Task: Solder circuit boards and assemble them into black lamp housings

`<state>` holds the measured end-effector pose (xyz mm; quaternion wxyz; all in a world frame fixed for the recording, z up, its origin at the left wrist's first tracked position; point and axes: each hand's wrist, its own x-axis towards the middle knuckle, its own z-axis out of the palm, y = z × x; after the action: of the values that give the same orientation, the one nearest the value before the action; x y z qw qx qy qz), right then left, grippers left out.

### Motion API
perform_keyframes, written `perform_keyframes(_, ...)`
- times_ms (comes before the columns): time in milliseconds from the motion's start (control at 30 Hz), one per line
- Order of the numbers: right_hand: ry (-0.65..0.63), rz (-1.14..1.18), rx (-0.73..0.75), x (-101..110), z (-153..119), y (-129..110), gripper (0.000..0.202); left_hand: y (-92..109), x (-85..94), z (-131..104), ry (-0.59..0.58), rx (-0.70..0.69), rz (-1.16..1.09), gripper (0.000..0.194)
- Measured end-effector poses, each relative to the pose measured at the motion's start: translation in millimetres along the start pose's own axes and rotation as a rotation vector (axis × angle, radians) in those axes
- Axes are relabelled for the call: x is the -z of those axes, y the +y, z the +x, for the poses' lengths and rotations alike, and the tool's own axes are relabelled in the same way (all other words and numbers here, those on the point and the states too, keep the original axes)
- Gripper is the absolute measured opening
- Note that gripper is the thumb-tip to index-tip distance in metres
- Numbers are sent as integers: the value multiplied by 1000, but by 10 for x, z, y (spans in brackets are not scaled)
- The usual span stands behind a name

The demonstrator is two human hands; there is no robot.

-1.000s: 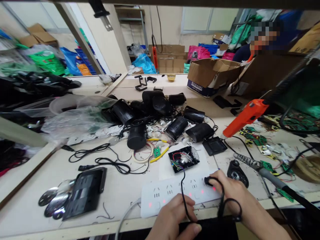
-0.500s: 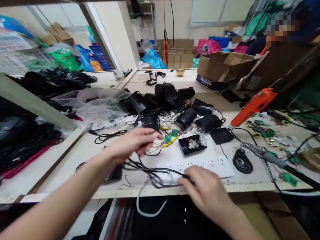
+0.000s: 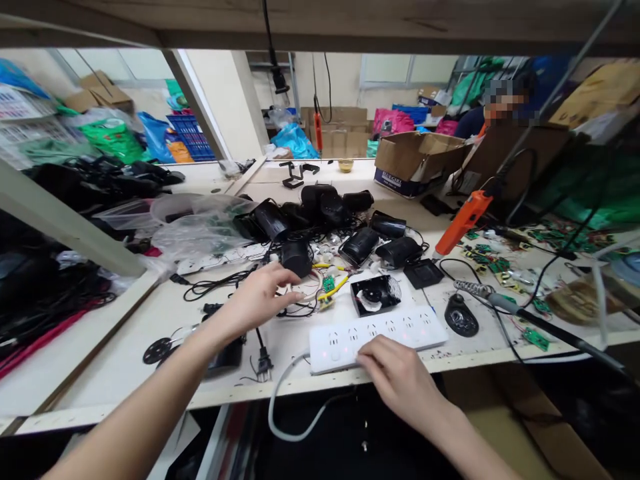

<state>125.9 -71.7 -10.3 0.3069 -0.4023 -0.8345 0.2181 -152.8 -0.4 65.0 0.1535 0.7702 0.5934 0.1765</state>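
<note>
My left hand (image 3: pixel 267 293) is over the middle of the bench, fingers apart and holding nothing, just in front of a black cylindrical housing (image 3: pixel 296 257). My right hand (image 3: pixel 393 367) is at the front edge of a white power strip (image 3: pixel 327 359), its fingers drawn together; whether anything is between them is hidden. A black cable ends in a two-pin plug (image 3: pixel 264 365) on the bench, left of the strip. Behind the strip lies an open black housing (image 3: pixel 375 295), near a small green circuit board (image 3: pixel 329 284) and yellow wires.
An orange electric screwdriver (image 3: pixel 463 223) hangs at the right. A soldering iron (image 3: pixel 540 323) lies near its black stand (image 3: pixel 461 315). Several black housings and clear plastic bags (image 3: pixel 200 223) cover the back. Beyond them are an open carton (image 3: pixel 417 163) and a person (image 3: pixel 470 123).
The black cable has left my right hand, and its plug now lies on the bench. My left hand has opened. The view has tilted up, showing the shelf overhead.
</note>
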Motion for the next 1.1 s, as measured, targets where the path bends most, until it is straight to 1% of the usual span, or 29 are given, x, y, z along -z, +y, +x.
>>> perform_keyframes(67, 73, -30, -30, 93, -23, 115, 18, -14, -118, -30, 186, -58, 36, 36)
perform_keyframes(100, 108, -46, -37, 127, -19, 166, 17, 2, -177, -43, 243, -73, 38, 34)
perform_keyframes(133, 139, -60, -41, 154, -7, 213, 17, 31, -238, -56, 257, -81, 32, 31)
perform_keyframes(167, 166, -72, -41, 172, 12, 256, 17, 69, -302, -68, 230, -83, 17, 29)
perform_keyframes(267, 214, -102, -36, 173, 92, 366, 17, 201, -517, -83, 45, -97, -28, 21)
perform_keyframes(333, 223, -116, -19, 129, 150, 423, 17, 264, -661, -60, -6, -110, -37, 17)
perform_keyframes(433, 219, -136, 22, 20, 234, 481, 17, 307, -825, 36, 5, -94, -58, 15)
perform_keyframes(533, 227, -163, 66, -84, 311, 514, 18, 322, -911, 173, 29, -93, -87, 19)
perform_keyframes(600, 252, -179, 76, -127, 350, 529, 18, 335, -944, 256, 23, -125, -113, 33)
perform_keyframes(700, 292, -233, 62, -148, 398, 547, 16, 363, -991, 345, -32, -184, -199, 61)
perform_keyframes(767, 302, -285, 42, -147, 433, 559, 17, 385, -1025, 387, -68, -192, -252, 69)
perform_keyframes(933, 306, -428, 28, -142, 535, 615, 25, 432, -1117, 476, -75, -125, -257, 71)
perform_keyframes(1100, 237, -510, 73, -105, 600, 647, 24, 445, -1209, 510, -43, -72, -282, 68)
